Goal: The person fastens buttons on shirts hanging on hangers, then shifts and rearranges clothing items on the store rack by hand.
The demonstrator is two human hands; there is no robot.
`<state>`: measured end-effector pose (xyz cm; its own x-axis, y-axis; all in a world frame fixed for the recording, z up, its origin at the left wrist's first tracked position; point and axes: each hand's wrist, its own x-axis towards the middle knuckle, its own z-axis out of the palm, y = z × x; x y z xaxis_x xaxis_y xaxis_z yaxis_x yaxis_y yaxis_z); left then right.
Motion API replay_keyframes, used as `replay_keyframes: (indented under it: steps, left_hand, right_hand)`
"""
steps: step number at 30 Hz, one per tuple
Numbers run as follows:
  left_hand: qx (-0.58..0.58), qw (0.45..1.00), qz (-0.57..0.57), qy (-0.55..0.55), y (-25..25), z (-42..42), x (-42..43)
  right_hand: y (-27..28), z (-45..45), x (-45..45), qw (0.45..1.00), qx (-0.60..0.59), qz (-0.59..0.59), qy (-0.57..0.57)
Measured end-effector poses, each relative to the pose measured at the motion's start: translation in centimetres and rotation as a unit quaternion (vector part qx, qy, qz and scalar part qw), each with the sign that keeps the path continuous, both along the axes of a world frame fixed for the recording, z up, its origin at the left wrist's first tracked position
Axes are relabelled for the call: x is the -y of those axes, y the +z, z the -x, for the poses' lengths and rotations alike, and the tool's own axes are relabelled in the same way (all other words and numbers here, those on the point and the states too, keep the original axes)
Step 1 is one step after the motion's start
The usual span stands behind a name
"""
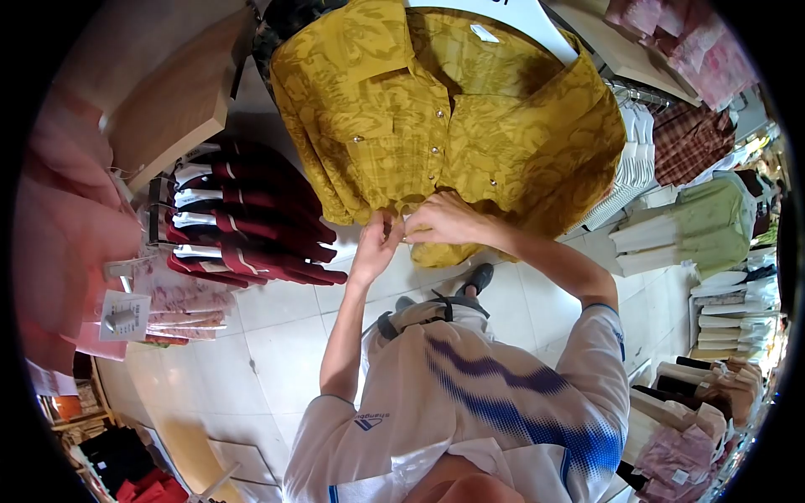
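A mustard-yellow patterned shirt (528, 138) hangs in front of me on a white hanger (528, 18). Its collar is spread and metal snap buttons run down the front. My left hand (379, 241) pinches the bottom of the shirt's front placket, fingers closed. Right beside it, my right hand (444, 220) is closed on the same lower front edge, its fingertips meeting those of the left. What exactly lies between the fingertips, fabric or a button, is too small to tell.
Dark red garments (251, 214) hang on a rack at the left, below a wooden shelf (172, 101). Pink clothing (80, 226) hangs at the far left. A plaid shirt (689, 142) and a pale green garment (713, 222) hang at the right. White floor tiles (285, 360) lie below.
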<state>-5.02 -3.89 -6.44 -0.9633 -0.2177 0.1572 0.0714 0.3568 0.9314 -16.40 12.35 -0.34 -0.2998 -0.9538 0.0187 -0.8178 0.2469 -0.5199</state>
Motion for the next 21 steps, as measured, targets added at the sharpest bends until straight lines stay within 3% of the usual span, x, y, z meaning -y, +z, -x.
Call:
replay_keyframes:
  steps: [4,6,12,21]
  left_hand:
    - [-0.010,1.000,-0.019,0.002,0.6,0.2,-0.1]
    - [0.047,0.990,-0.129,-0.008,1.2,0.1,0.0]
    - [0.078,0.962,-0.259,-0.046,0.9,0.3,0.5]
    - [0.045,0.931,-0.355,-0.067,0.6,0.1,0.6]
  right_hand:
    - [0.1,-0.3,-0.1,0.999,-0.028,0.022,-0.018]
    - [0.1,-0.3,-0.1,0.999,-0.023,0.031,-0.036]
    - [0.3,-0.4,-0.4,0.995,-0.036,0.085,-0.049]
    - [1.3,-1.3,-0.3,0.989,0.025,0.105,-0.096]
